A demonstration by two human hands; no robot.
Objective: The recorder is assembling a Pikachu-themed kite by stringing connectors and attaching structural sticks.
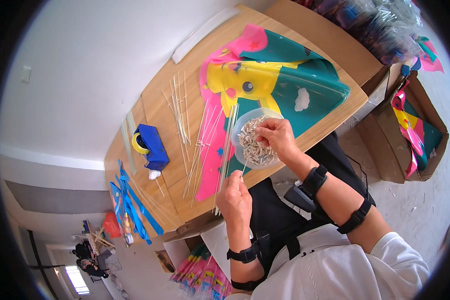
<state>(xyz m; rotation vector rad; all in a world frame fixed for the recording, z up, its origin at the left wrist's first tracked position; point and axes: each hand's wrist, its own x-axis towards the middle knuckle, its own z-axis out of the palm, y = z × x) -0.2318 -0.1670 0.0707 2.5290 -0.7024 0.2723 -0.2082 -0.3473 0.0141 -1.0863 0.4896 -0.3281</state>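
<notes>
L hand (235,198) fingers pinch a thin rod (244,167), R hand's (279,136) bend over the bowl (239,123) of white tubelets (253,149) on the surface (157,187), grip unclear; approx. partway, some rods (203,144) seemingly fitted, lots of tubelets left.

A wooden table (172,177) carries a teal, pink and yellow sheet (317,80), scattered thin pale rods (180,114) and a blue tape dispenser (156,148). Blue strips (130,206) lie at its left end.
</notes>
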